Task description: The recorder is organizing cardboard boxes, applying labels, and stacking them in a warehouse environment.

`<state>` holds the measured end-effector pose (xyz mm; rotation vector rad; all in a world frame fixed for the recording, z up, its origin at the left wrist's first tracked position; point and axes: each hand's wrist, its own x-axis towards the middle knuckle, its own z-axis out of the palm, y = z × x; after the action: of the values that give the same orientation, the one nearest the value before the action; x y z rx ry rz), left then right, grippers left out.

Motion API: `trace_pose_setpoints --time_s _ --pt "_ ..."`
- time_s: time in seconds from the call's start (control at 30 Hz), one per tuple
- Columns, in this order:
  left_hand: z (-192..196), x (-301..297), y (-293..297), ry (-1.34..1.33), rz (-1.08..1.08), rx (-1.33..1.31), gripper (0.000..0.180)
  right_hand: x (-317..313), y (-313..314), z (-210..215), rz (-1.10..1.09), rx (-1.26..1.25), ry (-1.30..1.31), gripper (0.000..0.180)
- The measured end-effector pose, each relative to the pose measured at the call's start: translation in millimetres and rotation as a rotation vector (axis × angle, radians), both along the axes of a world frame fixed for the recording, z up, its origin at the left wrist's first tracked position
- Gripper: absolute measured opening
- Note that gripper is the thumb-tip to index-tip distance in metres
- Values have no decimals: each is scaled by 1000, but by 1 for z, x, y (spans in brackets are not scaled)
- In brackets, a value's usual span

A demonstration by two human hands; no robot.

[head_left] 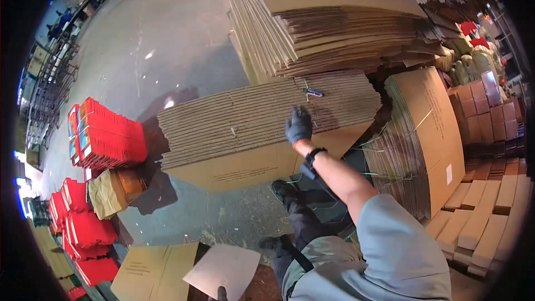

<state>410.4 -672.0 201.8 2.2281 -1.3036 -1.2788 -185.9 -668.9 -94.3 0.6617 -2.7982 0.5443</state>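
Grey-sleeved shoulder nearest lens, forearm reaching up and away. Right hand [298,125] in dark glove, fingers [301,113] slightly spread, pressed flat on edge of flattened cardboard bundle [245,128]; nothing clamped. Bundle lies directly under fingers, long axis running left to right. Small blue-red tool [314,93] just beyond fingertips on bundle top. Left hand [222,294] barely visible at lower edge by loose pale sheet [223,270]; its grip cannot be told. Right hand far nearer bundle.
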Motion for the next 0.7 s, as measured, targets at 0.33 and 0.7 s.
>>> trace_pose_setpoints --time_s 0.33,0.7 --pt "-51 -20 14 27 -53 140 34 -175 36 8 8 296 -231 19" --pt "-70 -65 -29 19 -270 92 36 -118 -3 317 511 -680 146 11"
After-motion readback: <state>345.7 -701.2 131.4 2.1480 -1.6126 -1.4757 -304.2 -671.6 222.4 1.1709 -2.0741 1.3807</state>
